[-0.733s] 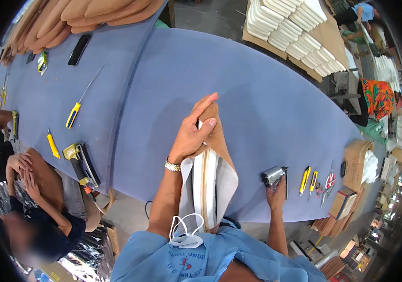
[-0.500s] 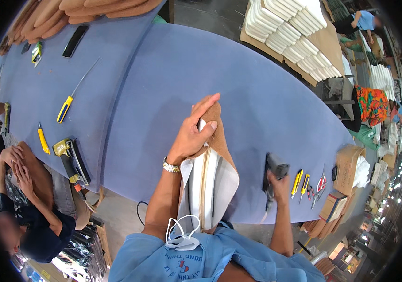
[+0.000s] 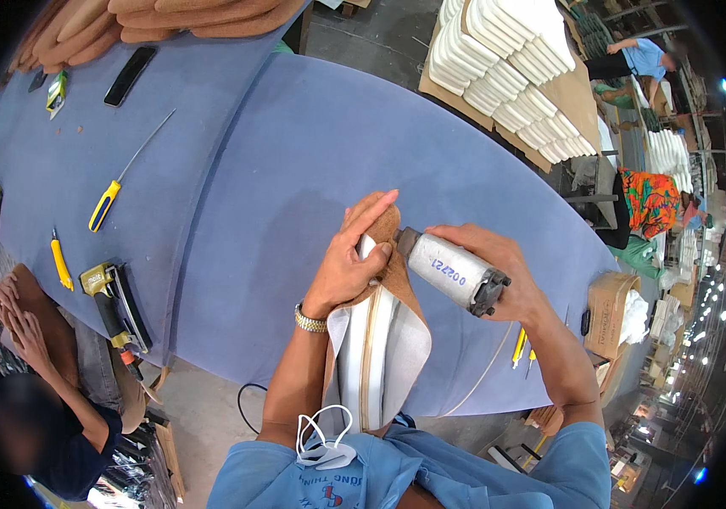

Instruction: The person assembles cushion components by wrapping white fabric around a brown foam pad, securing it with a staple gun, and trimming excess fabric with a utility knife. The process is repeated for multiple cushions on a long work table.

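Observation:
A long padded piece stands against my body, its white core (image 3: 352,339) showing a tan strip down the middle. Brown fabric with a grey underside (image 3: 405,349) wraps loosely around it. My left hand (image 3: 348,263) pinches the fabric over the far, narrow end, thumb pressed on the fold. A metal-banded watch is on that wrist. My right hand (image 3: 503,267) is wrapped around an air staple gun (image 3: 448,271) with a grey cylindrical head. Its nose is at the brown fabric, right beside my left thumb; the handle is mostly hidden by the hand.
Left: a second staple gun (image 3: 113,305), yellow screwdriver (image 3: 106,205), yellow-handled tool (image 3: 61,263), phone (image 3: 131,76) and brown padded pieces (image 3: 202,17). Right: yellow cutter (image 3: 519,348), carton (image 3: 611,314). White pieces (image 3: 507,68) are stacked beyond the table. A co-worker's hands (image 3: 24,318) rest on a brown piece.
My right hand has brought the staple gun from the table's right side up and left to the fabric's edge. My left hand keeps its hold on the fabric.

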A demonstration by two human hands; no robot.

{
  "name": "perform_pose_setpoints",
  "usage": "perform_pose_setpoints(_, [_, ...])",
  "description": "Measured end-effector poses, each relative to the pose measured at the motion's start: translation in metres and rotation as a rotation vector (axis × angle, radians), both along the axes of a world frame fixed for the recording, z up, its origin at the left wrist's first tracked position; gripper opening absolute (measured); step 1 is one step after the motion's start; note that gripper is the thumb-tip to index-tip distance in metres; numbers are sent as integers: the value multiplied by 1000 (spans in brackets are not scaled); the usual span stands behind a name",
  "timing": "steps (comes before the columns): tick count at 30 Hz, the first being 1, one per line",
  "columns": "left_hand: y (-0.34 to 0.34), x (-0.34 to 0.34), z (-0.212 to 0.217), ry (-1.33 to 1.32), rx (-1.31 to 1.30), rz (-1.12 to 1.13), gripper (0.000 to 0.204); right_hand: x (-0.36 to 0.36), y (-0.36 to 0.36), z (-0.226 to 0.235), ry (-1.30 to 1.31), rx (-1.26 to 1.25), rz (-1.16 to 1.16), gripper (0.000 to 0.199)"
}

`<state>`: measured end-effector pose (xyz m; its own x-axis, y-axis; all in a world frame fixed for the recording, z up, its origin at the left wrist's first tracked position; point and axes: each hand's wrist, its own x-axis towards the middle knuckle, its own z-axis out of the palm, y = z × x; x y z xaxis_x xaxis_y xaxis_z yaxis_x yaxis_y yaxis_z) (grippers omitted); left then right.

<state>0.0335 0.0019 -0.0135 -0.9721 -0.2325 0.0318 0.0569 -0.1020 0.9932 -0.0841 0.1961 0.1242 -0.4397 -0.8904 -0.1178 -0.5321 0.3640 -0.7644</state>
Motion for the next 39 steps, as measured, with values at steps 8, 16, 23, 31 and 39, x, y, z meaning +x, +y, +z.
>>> perform_pose_setpoints(8, [1, -3, -6, 9, 12, 7, 72, -10, -15, -2, -50, 64, 55, 77])
perform_pose_setpoints(16, [16, -17, -11, 64, -221, -5, 74, -19, -10, 0, 2, 288, -23, 67])
perform_pose_setpoints(23, [25, -19, -26, 107, 20, 8, 78, -24, -6, -12, -40, 267, -26, 62])
perform_pose_setpoints(31, [22, -23, -24, 28, 522, 40, 88, -23, -5, -37, -37, 43, -46, 44])
perform_pose_setpoints(39, [-41, -11, 0, -117, 141, 1, 62, 43, 22, -15, -36, -165, -110, 69])
